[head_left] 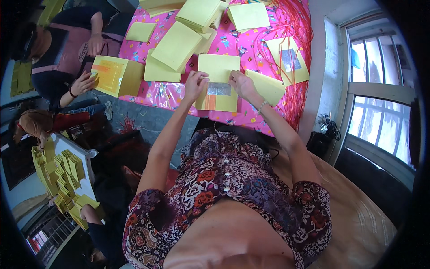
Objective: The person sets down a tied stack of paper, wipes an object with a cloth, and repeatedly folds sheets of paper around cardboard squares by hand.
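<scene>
Lying between two bare hands: a yellow rectangular paper sheet (218, 71)

The left hand (197, 84) and right hand (241, 84) curl their fingers inward near the upper corners of the sheet's shiny silver rectangle (219, 90); whether either grips the paper, I cannot tell. Beneath them spreads a worktop (237, 43) covered in pink cartoon print. Just right of the right hand rests a thin yellow paper stack (268, 88); farther right trail tangled red strings (295, 106).

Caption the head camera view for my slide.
Left hand and right hand at a yellow sheet with a silver patch, over a pink patterned tablecloth.
</scene>
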Demonstrator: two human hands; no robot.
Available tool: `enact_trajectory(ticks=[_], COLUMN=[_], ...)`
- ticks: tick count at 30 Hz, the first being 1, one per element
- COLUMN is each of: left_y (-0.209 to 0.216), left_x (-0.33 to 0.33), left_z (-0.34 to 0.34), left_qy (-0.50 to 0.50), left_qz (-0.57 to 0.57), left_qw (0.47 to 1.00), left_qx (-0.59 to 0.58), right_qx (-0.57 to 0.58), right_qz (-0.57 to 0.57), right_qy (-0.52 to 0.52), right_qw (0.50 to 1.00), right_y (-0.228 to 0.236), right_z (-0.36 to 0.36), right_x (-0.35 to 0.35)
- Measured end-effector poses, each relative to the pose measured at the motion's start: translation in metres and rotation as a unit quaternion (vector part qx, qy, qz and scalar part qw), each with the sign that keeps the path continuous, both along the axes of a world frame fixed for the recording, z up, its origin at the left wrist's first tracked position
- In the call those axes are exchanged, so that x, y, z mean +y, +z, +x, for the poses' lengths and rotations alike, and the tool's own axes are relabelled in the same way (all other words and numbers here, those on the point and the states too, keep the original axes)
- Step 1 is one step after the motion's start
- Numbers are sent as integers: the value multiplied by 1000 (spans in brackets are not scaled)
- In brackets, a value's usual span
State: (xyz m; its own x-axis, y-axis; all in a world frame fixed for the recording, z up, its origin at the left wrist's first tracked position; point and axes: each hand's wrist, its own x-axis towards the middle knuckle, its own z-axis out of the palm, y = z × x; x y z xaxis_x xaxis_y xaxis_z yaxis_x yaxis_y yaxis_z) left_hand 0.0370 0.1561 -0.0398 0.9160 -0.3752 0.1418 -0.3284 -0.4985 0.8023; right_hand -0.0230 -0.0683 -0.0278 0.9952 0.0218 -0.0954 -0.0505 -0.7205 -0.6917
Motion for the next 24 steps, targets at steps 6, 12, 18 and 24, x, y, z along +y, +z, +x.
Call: enact_trajectory(ticks=[6,12,18,24], left_y=[-27,-39,-36,-30], left_x=[20,23,15,17], left_z=[17,21,15,19], left_qy=[-4,-16,-4,-17], left_qz=[-58,-89,-126,-110], left_qw=[991,983,979,973], left_qx=[122,162,161,203], right_qx=[4,139,112,104], right_qz=[-43,-71,-174,-165], right_qy=[29,28,-3,10], right_qw=[999,987,978,981], right_y=[10,25,18,15], right_z=[9,26,24,25], right_x=[4,9,19,17])
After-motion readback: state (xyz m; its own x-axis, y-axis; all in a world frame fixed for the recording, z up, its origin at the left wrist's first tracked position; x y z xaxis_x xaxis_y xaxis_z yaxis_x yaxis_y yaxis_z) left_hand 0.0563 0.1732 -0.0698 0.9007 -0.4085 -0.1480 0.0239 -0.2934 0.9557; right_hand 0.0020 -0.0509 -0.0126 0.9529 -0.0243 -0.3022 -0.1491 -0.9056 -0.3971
